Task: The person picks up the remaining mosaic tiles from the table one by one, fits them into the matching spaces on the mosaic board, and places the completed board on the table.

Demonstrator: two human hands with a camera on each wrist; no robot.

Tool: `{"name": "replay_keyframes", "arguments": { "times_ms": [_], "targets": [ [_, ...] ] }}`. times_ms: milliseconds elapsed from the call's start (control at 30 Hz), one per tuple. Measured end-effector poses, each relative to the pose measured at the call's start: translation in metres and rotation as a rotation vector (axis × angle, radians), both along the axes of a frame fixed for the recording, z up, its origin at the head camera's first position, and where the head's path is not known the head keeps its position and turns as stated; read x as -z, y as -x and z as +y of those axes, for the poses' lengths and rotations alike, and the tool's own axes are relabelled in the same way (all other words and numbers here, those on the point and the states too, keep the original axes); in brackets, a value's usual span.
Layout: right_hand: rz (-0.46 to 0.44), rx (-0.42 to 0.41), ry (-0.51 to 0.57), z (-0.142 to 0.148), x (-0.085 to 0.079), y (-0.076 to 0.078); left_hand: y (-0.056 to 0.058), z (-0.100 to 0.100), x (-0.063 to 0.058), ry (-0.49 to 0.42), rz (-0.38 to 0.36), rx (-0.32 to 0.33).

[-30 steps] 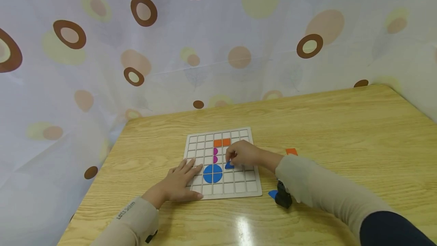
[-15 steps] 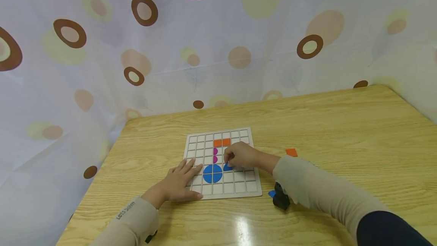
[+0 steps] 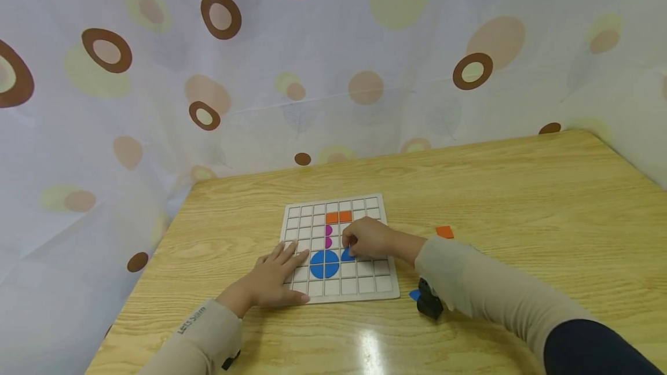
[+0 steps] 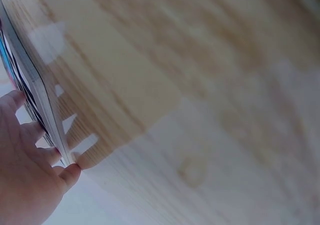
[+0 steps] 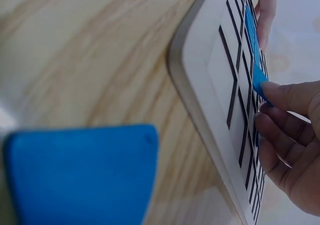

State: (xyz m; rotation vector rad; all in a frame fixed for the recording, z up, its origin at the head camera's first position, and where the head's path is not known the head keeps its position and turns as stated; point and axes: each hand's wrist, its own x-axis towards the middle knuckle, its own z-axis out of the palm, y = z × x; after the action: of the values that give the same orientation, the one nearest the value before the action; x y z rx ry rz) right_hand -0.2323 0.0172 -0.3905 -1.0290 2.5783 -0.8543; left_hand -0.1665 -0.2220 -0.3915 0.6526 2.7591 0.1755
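A white grid board (image 3: 367,286) lies on the wooden table. My left hand (image 3: 274,278) rests on its near left corner, fingers spread over the cells; in the left wrist view the thumb (image 4: 70,175) touches the rim. With thumb and fingertips, my right hand (image 3: 371,237) pinches a blue quarter-circle tile (image 3: 346,255) at a cell on the board. That tile (image 5: 258,79) also shows beneath the thumb in the right wrist view. Just left of it, several blue tiles (image 3: 331,271) form a circle. Farther up are magenta half-round tiles (image 3: 329,230) and two orange square tiles (image 3: 332,218).
Right of the board lies a loose orange square tile (image 3: 444,232). Another blue tile (image 3: 414,294) is on the table, partly hidden behind the black wrist camera (image 3: 429,304). A patterned curtain (image 3: 333,103) hangs behind the table.
My right hand has shifted slightly left with the blue quarter-circle tile, bringing it lower into its cell, then stayed nearly still. My left hand keeps its place.
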Motion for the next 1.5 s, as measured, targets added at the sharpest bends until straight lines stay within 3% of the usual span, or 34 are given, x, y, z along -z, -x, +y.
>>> {"name": "replay_keyframes", "arguments": {
  "times_ms": [233, 633, 967, 1500],
  "targets": [
    [0.014, -0.007, -0.041, -0.002, -0.001, -0.003, 0.000, 0.000, 0.000, -0.003, -0.006, 0.005],
    [-0.016, 0.001, -0.012, 0.003, -0.002, -0.002, 0.000, 0.000, 0.000, 0.010, -0.007, 0.001],
    [-0.043, 0.003, 0.076, 0.023, -0.012, -0.007, 0.000, 0.001, -0.001, 0.018, -0.010, -0.005],
    [-0.059, -0.011, 0.086, 0.059, -0.023, -0.019, 0.000, 0.002, -0.002, 0.027, -0.004, -0.001]
  ]
}}
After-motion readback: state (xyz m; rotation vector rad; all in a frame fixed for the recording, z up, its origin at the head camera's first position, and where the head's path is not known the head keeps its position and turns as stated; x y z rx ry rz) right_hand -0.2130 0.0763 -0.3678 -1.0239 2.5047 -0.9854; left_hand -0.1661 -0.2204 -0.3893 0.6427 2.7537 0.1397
